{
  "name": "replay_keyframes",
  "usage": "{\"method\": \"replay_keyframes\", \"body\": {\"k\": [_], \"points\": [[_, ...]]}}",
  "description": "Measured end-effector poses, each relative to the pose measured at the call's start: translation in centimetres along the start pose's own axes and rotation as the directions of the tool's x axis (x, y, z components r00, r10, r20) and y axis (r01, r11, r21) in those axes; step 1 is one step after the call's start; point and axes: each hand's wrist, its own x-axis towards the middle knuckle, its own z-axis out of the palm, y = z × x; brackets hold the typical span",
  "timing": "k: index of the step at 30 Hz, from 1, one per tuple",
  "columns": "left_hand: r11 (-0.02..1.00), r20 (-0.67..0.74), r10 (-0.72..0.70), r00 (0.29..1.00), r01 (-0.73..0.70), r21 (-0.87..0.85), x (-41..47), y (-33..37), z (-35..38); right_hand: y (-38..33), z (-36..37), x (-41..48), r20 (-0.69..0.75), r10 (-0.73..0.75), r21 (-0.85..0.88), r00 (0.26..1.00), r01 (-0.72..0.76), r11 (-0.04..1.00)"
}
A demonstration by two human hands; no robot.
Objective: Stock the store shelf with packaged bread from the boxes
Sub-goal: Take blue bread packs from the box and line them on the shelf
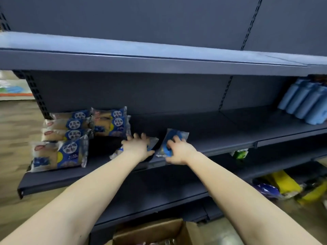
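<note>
Several blue and clear bread packs [70, 137] stand in rows at the left end of the dark middle shelf [221, 128]. My left hand [137, 145] lies spread on top of another bread pack [152, 141] lying flat on the shelf. To its right, my right hand [177, 150] grips a second bread pack [174, 135] that lies tilted near the shelf's front edge. An open cardboard box [150, 232] sits on the floor below, its contents mostly hidden.
Blue wrapped rolls [304, 103] lie at the right end of the same shelf. The upper shelf [159, 62] overhangs above. Yellow and blue packages [283, 186] and a green item [239, 153] sit on lower shelves at the right.
</note>
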Motion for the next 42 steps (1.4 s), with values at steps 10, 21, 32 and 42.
{"method": "replay_keyframes", "body": {"k": [10, 21, 32, 42], "points": [[0.997, -0.099, 0.005, 0.995, 0.003, 0.079, -1.1, 1.2, 1.9, -1.4, 0.5, 1.4, -0.145, 0.200, -0.027, 0.969, -0.205, 0.978], [0.905, 0.200, 0.090, 0.976, 0.004, -0.425, 1.1, -3.5, -1.6, -4.4, -0.6, 2.9, -0.089, -0.140, -0.033, 0.986, 0.137, 0.990], [0.965, 0.187, 0.106, 0.977, -0.056, -0.256, -0.9, -8.3, 0.4, -7.3, -1.4, 4.1, 0.114, -0.301, -0.135, 0.947, 0.315, 0.939], [0.974, -0.339, 0.076, 0.938, -0.143, -0.177, -1.8, -9.5, -0.1, -7.9, -2.4, 4.1, -0.241, -0.200, -0.176, 0.950, 0.160, 0.971]]}}
